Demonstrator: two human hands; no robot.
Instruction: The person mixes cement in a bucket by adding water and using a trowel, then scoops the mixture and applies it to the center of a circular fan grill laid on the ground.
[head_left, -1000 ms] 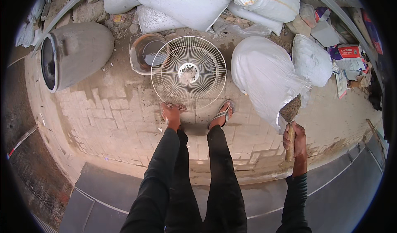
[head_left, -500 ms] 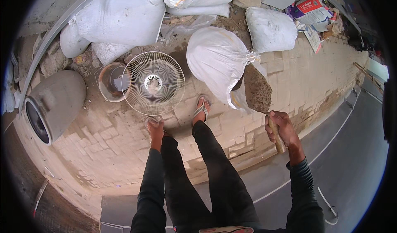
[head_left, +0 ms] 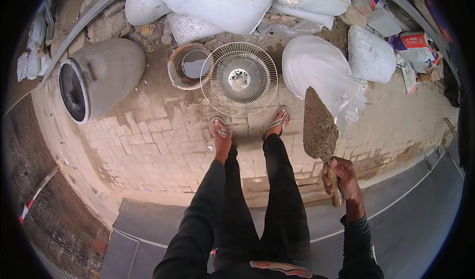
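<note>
My right hand (head_left: 344, 177) is closed round the wooden handle of a pointed trowel (head_left: 319, 125), its blade covered with brown, sand-like material. The blade is in front of the near side of a white plastic sack (head_left: 314, 63), whose loose mouth hangs toward the right. My left hand (head_left: 222, 146) hangs low over my left foot, its fingers hard to make out. Beyond my feet rests a round wire fan guard (head_left: 239, 61) with a greyish lump at its hub. Left of it stands a dirty bucket (head_left: 182, 80) with liquid inside, partly overlapped by the guard.
A large grey drum (head_left: 111, 78) lies on its side at the left. Full white sacks (head_left: 213, 4) line the back, with another sack (head_left: 371, 53) at the right. Torn packaging (head_left: 415, 46) and rubble lie beyond. Paving (head_left: 163, 150) spreads underfoot, with grey flooring (head_left: 405, 214) nearer me.
The view has turned left. My right hand has drawn the loaded trowel away from the sack's mouth, toward me and leftward over the paving. The sack's mouth has sagged, hiding the material inside.
</note>
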